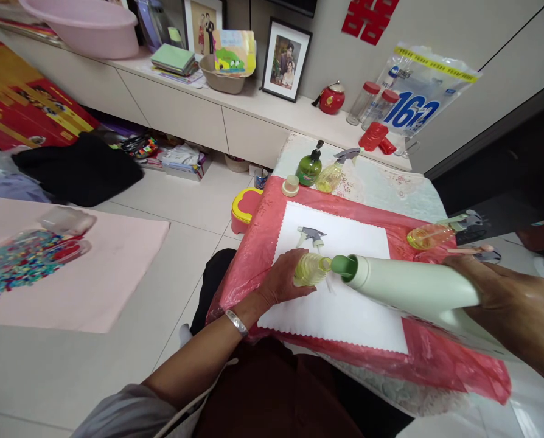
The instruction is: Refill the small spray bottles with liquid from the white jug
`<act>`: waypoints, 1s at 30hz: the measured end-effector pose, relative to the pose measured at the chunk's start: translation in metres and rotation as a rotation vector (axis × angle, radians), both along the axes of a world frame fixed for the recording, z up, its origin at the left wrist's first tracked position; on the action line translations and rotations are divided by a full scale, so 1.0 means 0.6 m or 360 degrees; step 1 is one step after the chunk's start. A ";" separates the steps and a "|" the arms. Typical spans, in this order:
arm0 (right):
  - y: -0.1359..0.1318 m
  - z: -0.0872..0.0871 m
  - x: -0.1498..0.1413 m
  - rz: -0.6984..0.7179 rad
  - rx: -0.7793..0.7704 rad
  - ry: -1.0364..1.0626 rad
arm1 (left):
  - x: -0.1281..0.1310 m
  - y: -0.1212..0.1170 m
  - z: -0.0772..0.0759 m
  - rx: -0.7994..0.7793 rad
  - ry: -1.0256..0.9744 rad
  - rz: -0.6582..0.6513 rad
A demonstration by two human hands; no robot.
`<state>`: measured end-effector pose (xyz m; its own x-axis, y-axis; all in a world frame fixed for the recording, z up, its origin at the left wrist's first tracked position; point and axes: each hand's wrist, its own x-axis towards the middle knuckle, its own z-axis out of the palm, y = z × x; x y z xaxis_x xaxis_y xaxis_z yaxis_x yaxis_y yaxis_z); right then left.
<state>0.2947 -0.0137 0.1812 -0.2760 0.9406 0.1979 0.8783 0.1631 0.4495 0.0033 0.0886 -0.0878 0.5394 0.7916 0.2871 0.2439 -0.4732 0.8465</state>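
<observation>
My left hand [285, 277] is wrapped round a small spray bottle without its head [309, 269], ribbed and clear with a yellowish tint. In my right hand [491, 292] is a big pale green jug [409, 283], tilted nearly level. Its green spout [344, 266] meets the small bottle's mouth; whether liquid is flowing I cannot tell. A grey trigger spray head [313, 233] lies on the white scalloped sheet [354, 322], just beyond my left hand. At the sheet's far left corner stands a pale cap [290, 185].
Red plastic film [249, 292] covers the table under the sheet. Behind stand a green pump bottle [309, 167] and a yellow spray bottle [330, 176]. Another spray bottle [429, 236] is at the right. A red-and-yellow stool [246, 207] and a pink table with beads [135, 261] are leftward.
</observation>
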 end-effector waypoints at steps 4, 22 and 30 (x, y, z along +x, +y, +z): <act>-0.001 0.007 -0.007 0.0071 0.0003 -0.0076 | 0.000 0.000 -0.003 0.0001 0.0003 -0.0002; -0.004 0.011 -0.007 -0.0019 -0.0113 -0.0140 | 0.001 -0.001 -0.001 -0.0010 0.0027 0.0002; -0.008 0.009 -0.004 -0.0124 -0.0189 -0.0067 | 0.000 -0.001 -0.001 0.0006 0.0030 -0.0008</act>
<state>0.2921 -0.0187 0.1864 -0.2070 0.9756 0.0736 0.8711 0.1495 0.4677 0.0031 0.0881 -0.0885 0.5487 0.7878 0.2798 0.2577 -0.4778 0.8399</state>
